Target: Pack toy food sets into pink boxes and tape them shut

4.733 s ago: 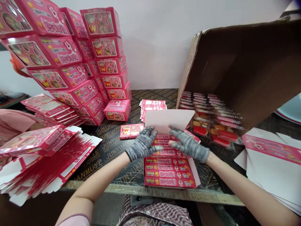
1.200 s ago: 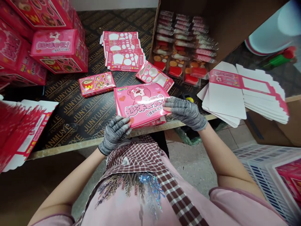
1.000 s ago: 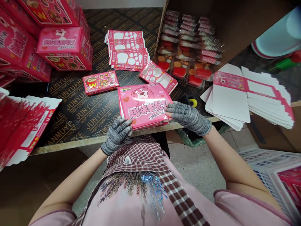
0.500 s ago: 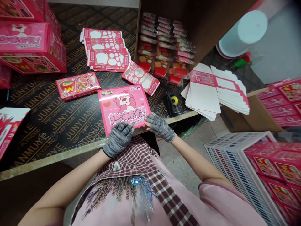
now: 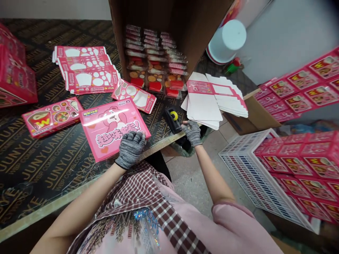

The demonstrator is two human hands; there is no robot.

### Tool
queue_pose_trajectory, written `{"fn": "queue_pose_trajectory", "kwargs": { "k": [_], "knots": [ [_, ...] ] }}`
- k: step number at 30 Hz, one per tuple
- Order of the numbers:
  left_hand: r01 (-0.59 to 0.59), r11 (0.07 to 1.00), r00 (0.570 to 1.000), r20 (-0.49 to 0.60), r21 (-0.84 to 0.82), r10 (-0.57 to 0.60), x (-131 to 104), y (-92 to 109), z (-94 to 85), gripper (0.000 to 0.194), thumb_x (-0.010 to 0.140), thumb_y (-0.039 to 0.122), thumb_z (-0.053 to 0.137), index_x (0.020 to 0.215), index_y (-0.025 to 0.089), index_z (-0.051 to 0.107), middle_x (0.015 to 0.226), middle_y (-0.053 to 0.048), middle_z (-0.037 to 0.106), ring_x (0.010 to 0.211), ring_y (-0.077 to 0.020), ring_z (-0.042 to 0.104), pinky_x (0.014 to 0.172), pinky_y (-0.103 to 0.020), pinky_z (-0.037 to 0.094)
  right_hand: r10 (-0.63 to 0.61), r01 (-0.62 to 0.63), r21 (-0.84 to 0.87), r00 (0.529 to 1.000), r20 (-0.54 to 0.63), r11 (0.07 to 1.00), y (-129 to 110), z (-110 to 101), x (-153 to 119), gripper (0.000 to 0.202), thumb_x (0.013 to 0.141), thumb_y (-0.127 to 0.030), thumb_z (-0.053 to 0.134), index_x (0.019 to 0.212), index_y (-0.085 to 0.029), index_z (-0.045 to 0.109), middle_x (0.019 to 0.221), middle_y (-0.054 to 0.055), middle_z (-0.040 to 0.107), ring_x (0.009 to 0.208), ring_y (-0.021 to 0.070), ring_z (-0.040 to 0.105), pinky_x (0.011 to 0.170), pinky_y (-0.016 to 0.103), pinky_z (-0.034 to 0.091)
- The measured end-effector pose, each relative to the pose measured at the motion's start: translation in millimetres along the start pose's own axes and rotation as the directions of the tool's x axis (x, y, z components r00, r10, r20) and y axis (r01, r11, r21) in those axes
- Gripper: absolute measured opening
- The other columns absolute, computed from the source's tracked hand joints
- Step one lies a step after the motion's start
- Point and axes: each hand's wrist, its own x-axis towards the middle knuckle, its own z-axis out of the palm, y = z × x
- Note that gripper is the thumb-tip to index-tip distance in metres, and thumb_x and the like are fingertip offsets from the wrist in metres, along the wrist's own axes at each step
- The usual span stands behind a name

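Rests the left hand (image 5: 131, 148) palm down on the near right part of the pink bear-printed box (image 5: 112, 127), with fingers together and gently bent, pinching nothing, apparently to steady it and hold its top down. Places the right hand (image 5: 192, 133) at the near end of the black tape dispenser (image 5: 172, 121); cannot tell whether pinching tape. Has the box flat by the near edge of the dark, gold-lettered table (image 5: 60, 165), likely for easy reach, with a small pink box (image 5: 53, 116) to the left, cut-out cards (image 5: 91, 68) overlapping beyond, perhaps for quick picking, and flat cartons (image 5: 209, 102) fanned out right. On the far side, has packets (image 5: 156, 63) rowed inside a brown carton (image 5: 118, 31); farther right, above a speckled floor (image 5: 188, 173), a white basket (image 5: 246, 162) of pink boxes (image 5: 296, 158).
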Motion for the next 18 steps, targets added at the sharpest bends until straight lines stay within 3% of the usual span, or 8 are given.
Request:
{"fn": "queue_pose_trajectory", "kwargs": {
  "k": [3, 5, 11, 14, 18],
  "knots": [
    [0.030, 0.998, 1.000, 0.002, -0.052, -0.030, 14.3, -2.5, 4.5, 0.022, 0.093, 0.032, 0.062, 0.099, 0.014, 0.072, 0.100, -0.018, 0.075, 0.093, -0.0330, 0.068, 0.077, -0.044, 0.046, 0.035, -0.055, 0.084, 0.974, 0.225, 0.995, 19.2, 0.7, 15.2, 0.022, 0.077, -0.043, 0.073, 0.075, -0.021, 0.074, 0.082, 0.008, 0.075, 0.086, 0.0270, 0.068, 0.094, 0.047, 0.053],
    [0.021, 0.999, 1.000, 0.004, -0.029, -0.021, 19.9, 1.4, 8.1, 0.024, 0.093, 0.032, 0.062, 0.103, 0.013, 0.071, 0.099, -0.018, 0.074, 0.091, -0.0328, 0.068, 0.076, -0.043, 0.045, 0.036, -0.072, 0.127, 0.963, 0.268, 0.989, 19.8, 3.2, 18.6, 0.016, 0.073, -0.037, 0.077, 0.070, -0.022, 0.073, 0.078, 0.006, 0.074, 0.084, 0.0256, 0.067, 0.091, 0.044, 0.053],
    [-0.076, 0.997, 0.997, -0.018, 0.014, 0.077, 18.0, 5.9, 18.5, 0.025, 0.099, 0.015, 0.048, 0.103, 0.013, 0.072, 0.089, -0.013, 0.075, 0.078, -0.0248, 0.068, 0.065, -0.037, 0.041, 0.085, -0.117, 0.184, 0.982, 0.171, 0.976, 10.0, 12.9, 21.2, 0.006, 0.066, -0.022, 0.077, 0.064, -0.022, 0.072, 0.087, 0.006, 0.073, 0.095, 0.0259, 0.066, 0.097, 0.043, 0.051],
    [-0.080, 0.996, 0.996, -0.036, -0.046, 0.078, 18.9, -0.4, 21.6, 0.029, 0.098, 0.011, 0.044, 0.106, 0.014, 0.072, 0.090, -0.015, 0.074, 0.076, -0.0249, 0.068, 0.062, -0.037, 0.041, 0.177, -0.191, 0.281, 0.981, 0.073, 0.941, 11.8, 16.0, 13.4, 0.007, 0.071, -0.027, 0.071, 0.071, -0.021, 0.073, 0.096, 0.009, 0.074, 0.096, 0.0252, 0.066, 0.096, 0.042, 0.052],
    [-0.085, 0.996, 0.994, -0.067, -0.029, 0.083, 28.4, -10.2, 24.2, 0.028, 0.100, 0.013, 0.043, 0.102, 0.012, 0.071, 0.087, -0.014, 0.074, 0.075, -0.0237, 0.066, 0.060, -0.036, 0.037, 0.298, -0.291, 0.403, 0.954, 0.047, 0.868, 18.9, 14.2, -13.6, 0.020, 0.077, -0.035, 0.061, 0.080, -0.019, 0.074, 0.089, 0.007, 0.076, 0.084, 0.0217, 0.067, 0.085, 0.039, 0.055]
  ]
}}
